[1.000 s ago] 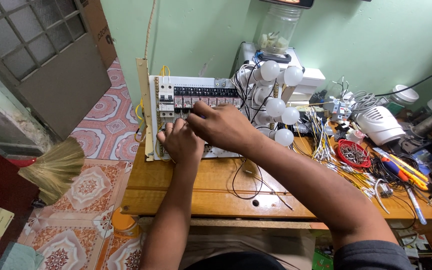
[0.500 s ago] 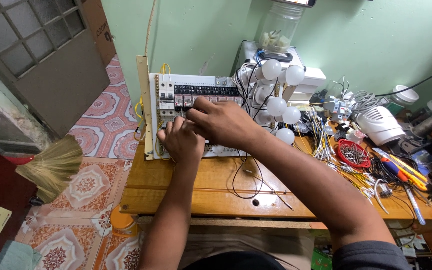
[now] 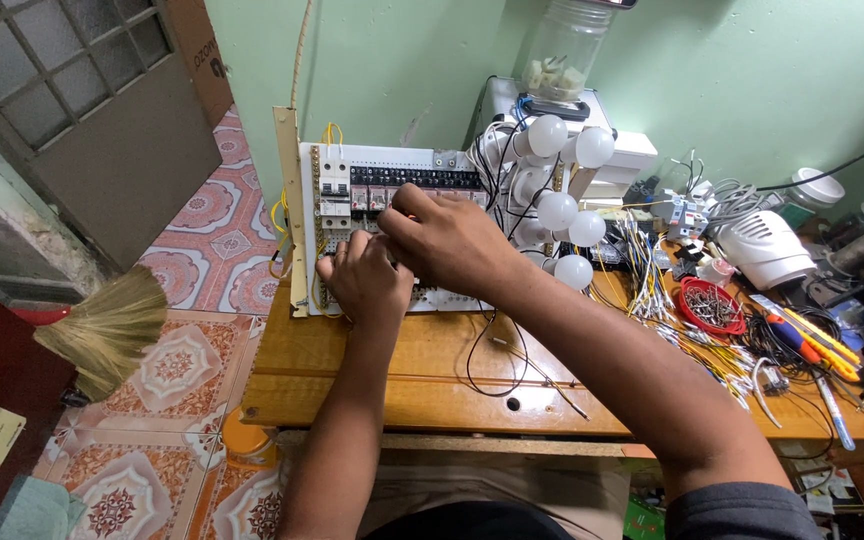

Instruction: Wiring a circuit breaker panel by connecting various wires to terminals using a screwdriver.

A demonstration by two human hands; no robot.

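Together, both hands work on the white breaker panel (image 3: 392,190) standing at the desk's (image 3: 372,370) back left corner. Left hand (image 3: 364,280) rests on the panel's lower half, fingers curled against it; right hand (image 3: 449,240) lies just above, touching it, fingers bent onto the black breaker row. Whether either pinches anything is hidden. White bulbs (image 3: 558,210) stand beside the panel's right edge.

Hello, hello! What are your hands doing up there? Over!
Left hand and right hand both pressed on the white switch panel. Fingers hidden, grip unclear. White bulbs and loose wires crowd the right side.
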